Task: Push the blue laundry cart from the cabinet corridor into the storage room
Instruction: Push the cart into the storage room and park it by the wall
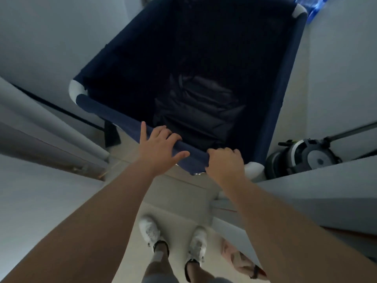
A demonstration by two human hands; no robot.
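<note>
Narrow pale corridor; my right hand (225,163) wraps blue laundry cart (285,94) near rail, left hand (161,149) lies loosely over it.

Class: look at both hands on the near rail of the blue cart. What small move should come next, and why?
Probably close the left hand around the near rail: its fingers lie loosely spread while the right hand is already clenched. The blue cart sits close to a vacuum, so steering needs both grips.
</note>
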